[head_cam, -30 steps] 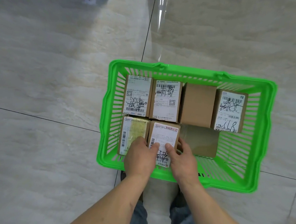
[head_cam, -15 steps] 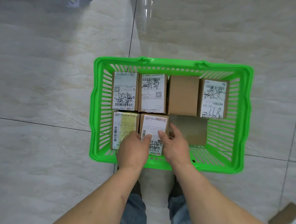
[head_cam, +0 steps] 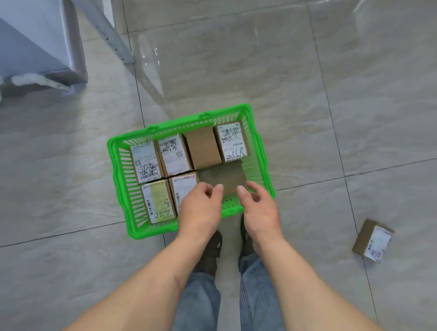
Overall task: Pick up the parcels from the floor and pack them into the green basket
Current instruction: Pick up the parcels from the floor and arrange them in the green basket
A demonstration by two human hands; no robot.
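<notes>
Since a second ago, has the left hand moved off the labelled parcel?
Yes. The left hand has drawn back toward the green basket near rim, empty.

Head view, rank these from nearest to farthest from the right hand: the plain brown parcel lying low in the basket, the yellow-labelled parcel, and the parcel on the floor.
From the right hand:
1. Plain brown parcel, low in the green basket, just beyond the fingertips.
2. Yellow-labelled parcel, in the basket's near left corner, past the left hand.
3. Parcel on the floor, out to the right, outside the basket.

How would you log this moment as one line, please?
hands: left hand, right hand empty above green plastic basket | one labelled cardboard parcel on floor
</notes>
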